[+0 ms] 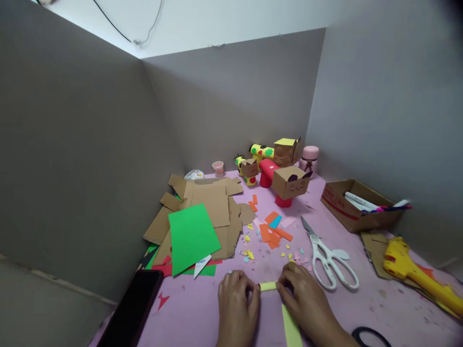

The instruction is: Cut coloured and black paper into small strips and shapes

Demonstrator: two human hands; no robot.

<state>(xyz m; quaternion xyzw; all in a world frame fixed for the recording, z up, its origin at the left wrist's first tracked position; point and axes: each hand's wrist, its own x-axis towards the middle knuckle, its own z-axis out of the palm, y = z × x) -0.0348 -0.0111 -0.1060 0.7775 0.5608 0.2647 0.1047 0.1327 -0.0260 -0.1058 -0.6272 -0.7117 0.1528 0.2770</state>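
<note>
A short strip of pale yellow paper [268, 286] lies level just above or on the pink table, spanning the gap between my hands. My left hand [237, 303] has its fingers curled and its thumb at the strip's left end. At the other end, the bent fingers of my right hand [302, 296] pinch the paper. A longer yellow strip [290, 325] runs toward me beside my right wrist, partly hidden under the hand. White-handled scissors [327, 260] lie open to the right of my right hand.
Cardboard sheets [213, 193] and green paper [193, 238] lie left, near a black phone [132, 308]. Paper scraps [271, 233] cover the middle. Cardboard-headed animal figures [289, 183] stand behind. On the right are a marker box [358, 205] and a yellow glue gun [415, 272].
</note>
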